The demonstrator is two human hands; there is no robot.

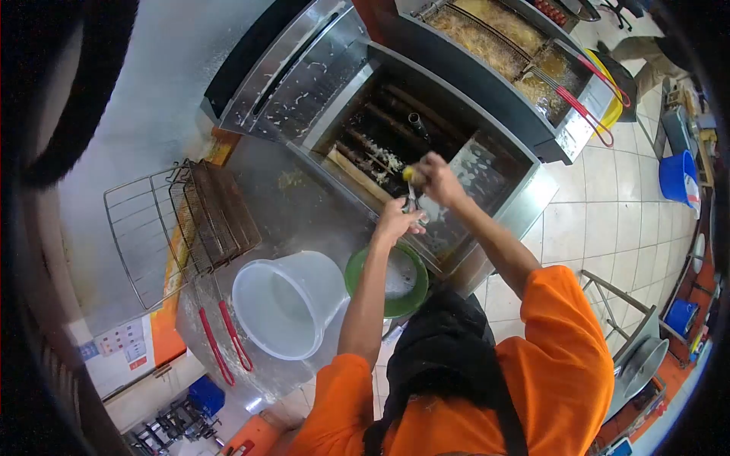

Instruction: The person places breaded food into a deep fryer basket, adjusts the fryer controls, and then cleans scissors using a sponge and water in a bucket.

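My right hand [439,182], blurred by motion, closes on a small yellow sponge-like piece [411,175] above the fryer tank [477,140]. Just below it, my left hand [398,221] is closed round a slim shiny metal piece [412,199], whose kind I cannot make out. The metal piece points up toward the yellow piece; whether they touch is unclear. Inside the tank, bars cross a dark bottom, a short upright pipe [417,120] stands, and pale scraps [384,158] lie. White foamy streaks mark its sloped metal side.
A second fryer [487,34] holds bubbling oil and baskets with red handles [585,114]. On the steel counter stand a white bucket [289,304], a green basin [414,300] with whitish liquid and a wire fryer basket [217,213]. A blue bucket [675,178] sits on the tiled floor.
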